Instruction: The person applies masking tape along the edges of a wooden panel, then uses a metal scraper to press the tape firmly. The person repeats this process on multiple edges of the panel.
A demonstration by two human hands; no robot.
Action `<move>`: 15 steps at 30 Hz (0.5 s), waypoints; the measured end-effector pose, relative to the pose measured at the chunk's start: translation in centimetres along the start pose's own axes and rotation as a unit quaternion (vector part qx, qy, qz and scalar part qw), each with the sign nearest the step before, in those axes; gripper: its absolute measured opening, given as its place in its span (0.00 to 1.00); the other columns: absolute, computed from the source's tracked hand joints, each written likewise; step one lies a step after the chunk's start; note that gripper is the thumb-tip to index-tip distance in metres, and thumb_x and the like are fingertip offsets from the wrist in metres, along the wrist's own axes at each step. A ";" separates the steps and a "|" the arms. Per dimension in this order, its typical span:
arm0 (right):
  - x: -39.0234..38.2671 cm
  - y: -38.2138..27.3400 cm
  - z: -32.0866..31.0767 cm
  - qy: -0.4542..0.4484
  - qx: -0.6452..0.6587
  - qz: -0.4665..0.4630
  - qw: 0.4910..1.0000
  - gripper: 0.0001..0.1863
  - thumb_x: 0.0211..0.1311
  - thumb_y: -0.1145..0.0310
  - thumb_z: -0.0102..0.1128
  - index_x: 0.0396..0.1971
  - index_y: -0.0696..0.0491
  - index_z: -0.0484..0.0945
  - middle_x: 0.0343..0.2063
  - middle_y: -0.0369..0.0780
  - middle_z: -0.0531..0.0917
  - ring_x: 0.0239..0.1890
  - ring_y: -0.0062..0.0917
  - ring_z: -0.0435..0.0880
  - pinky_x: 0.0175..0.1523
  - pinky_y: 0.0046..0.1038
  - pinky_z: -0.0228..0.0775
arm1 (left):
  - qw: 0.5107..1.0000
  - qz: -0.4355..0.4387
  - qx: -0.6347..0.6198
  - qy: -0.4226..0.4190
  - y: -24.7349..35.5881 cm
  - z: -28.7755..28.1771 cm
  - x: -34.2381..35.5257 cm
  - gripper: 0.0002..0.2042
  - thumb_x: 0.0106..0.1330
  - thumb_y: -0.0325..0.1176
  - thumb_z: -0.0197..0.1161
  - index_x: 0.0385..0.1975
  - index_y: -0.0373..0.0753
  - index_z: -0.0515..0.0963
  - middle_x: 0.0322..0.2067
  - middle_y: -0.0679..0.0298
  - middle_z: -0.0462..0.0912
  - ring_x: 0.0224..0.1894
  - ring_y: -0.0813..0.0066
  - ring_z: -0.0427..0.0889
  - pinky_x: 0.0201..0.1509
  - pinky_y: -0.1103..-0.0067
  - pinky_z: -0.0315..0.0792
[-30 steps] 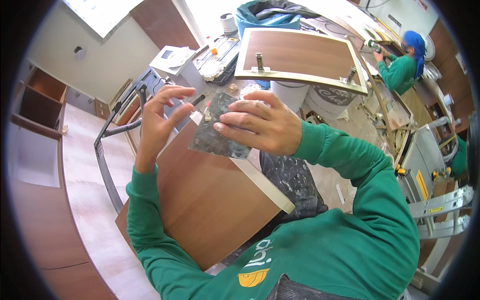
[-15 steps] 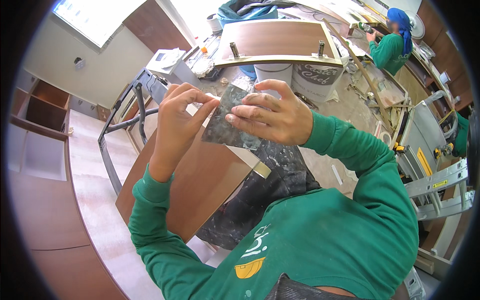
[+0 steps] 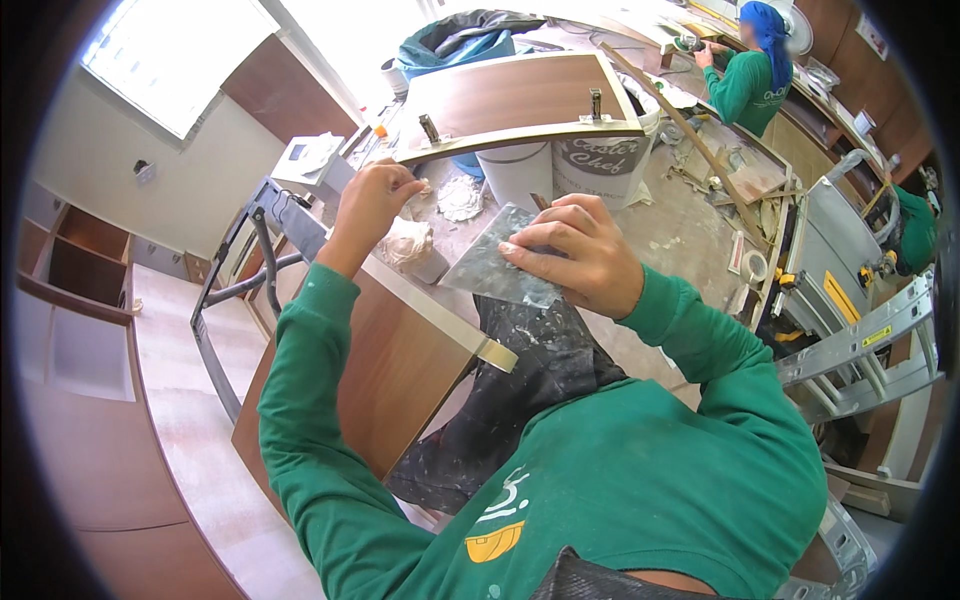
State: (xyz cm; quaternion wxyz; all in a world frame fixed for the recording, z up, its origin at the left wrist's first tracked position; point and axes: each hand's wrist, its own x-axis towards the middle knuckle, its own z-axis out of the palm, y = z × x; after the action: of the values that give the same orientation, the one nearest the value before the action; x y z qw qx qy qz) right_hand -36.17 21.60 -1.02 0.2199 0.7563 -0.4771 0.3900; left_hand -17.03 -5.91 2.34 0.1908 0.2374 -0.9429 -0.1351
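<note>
The flat, white-smeared grey plate (image 3: 500,265) is clamped in my right hand (image 3: 590,252); apart, my curled left hand (image 3: 376,205), grip unclear, nears the brown wood-grain panel (image 3: 385,375)'s far edge.

Plate (image 3: 495,262) in right hand (image 3: 590,255), right of tub (image 3: 428,262). Board (image 3: 395,370) below left hand (image 3: 372,205). Beyond both hands, framed panel (image 3: 520,88) atop buckets (image 3: 515,178); bag (image 3: 425,47) behind panel. Ladder (image 3: 875,338) at right; co-worker (image 3: 747,85) farther back, right of framed panel.

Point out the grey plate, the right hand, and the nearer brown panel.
Grey plate (image 3: 499,262): head view, bare middle of its flat face.
Right hand (image 3: 588,254): head view, back of the hand.
Nearer brown panel (image 3: 398,372): head view, broad brown face.
</note>
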 end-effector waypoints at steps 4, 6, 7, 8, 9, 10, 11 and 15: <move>-2.3 1.1 -0.2 -0.019 0.000 0.048 0.999 0.27 0.46 0.76 0.66 0.52 0.47 0.88 0.45 0.32 0.84 0.51 0.31 0.81 0.60 0.41 0.71 | 0.997 -0.041 0.041 -0.043 -1.4 1.9 0.9 0.12 0.64 0.41 0.73 0.34 0.37 0.89 0.32 0.54 0.89 0.38 0.53 0.88 0.45 0.63 0.77; -2.8 1.4 -0.2 -0.042 0.010 0.071 0.996 0.29 0.46 0.78 0.65 0.53 0.47 0.88 0.47 0.33 0.84 0.52 0.32 0.80 0.59 0.41 0.71 | 0.988 -0.122 0.087 -0.024 -1.0 0.6 1.2 0.12 0.66 0.40 0.72 0.35 0.36 0.88 0.31 0.52 0.88 0.38 0.54 0.87 0.45 0.66 0.78; -2.8 1.4 -0.1 -0.054 0.016 0.082 0.995 0.29 0.45 0.78 0.65 0.53 0.47 0.88 0.47 0.33 0.84 0.52 0.32 0.80 0.59 0.41 0.71 | 0.988 -0.130 0.076 0.020 -3.0 0.6 1.3 0.12 0.66 0.40 0.72 0.35 0.36 0.88 0.31 0.52 0.88 0.38 0.54 0.87 0.45 0.67 0.78; -2.7 1.3 0.2 -0.053 0.027 0.090 0.994 0.29 0.46 0.80 0.64 0.53 0.49 0.88 0.47 0.35 0.84 0.52 0.34 0.80 0.59 0.41 0.71 | 0.986 -0.139 0.067 0.065 -5.0 0.2 1.1 0.12 0.67 0.40 0.72 0.35 0.35 0.87 0.31 0.52 0.88 0.37 0.55 0.87 0.45 0.67 0.79; -2.4 1.3 0.7 -0.051 0.040 0.097 0.993 0.29 0.46 0.81 0.64 0.53 0.50 0.88 0.47 0.37 0.85 0.52 0.36 0.81 0.59 0.41 0.72 | 0.987 -0.114 0.014 0.113 -7.5 0.0 0.6 0.12 0.68 0.40 0.72 0.36 0.35 0.87 0.32 0.53 0.89 0.37 0.57 0.87 0.45 0.68 0.79; -2.1 1.2 1.3 -0.049 0.054 0.103 0.992 0.29 0.47 0.83 0.63 0.53 0.51 0.88 0.47 0.39 0.85 0.51 0.38 0.81 0.59 0.41 0.72 | 0.982 -0.088 -0.037 0.162 -10.3 -0.5 -0.2 0.13 0.68 0.39 0.72 0.38 0.34 0.87 0.33 0.54 0.89 0.37 0.60 0.87 0.45 0.69 0.79; -1.9 1.2 1.9 -0.059 0.070 0.108 0.990 0.29 0.47 0.82 0.63 0.54 0.51 0.88 0.47 0.39 0.85 0.51 0.38 0.81 0.59 0.41 0.72 | 0.972 -0.059 -0.090 0.208 -12.6 -1.1 -1.1 0.13 0.69 0.39 0.72 0.39 0.34 0.86 0.34 0.55 0.89 0.37 0.62 0.87 0.44 0.70 0.79; -0.2 1.4 3.9 -0.098 0.109 0.101 0.984 0.29 0.48 0.81 0.64 0.55 0.51 0.87 0.47 0.39 0.84 0.52 0.37 0.81 0.58 0.41 0.73 | 0.945 -0.199 -0.206 0.160 -17.1 -4.1 -4.6 0.15 0.73 0.41 0.69 0.46 0.34 0.84 0.39 0.65 0.88 0.41 0.80 0.83 0.45 0.81 0.75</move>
State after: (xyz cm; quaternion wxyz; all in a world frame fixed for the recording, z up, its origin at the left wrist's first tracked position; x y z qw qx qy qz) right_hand -35.99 18.30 -3.55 0.0482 0.7582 -0.5250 0.3835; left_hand -4.75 -18.78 -1.31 0.3537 0.3939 -0.7849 -0.3220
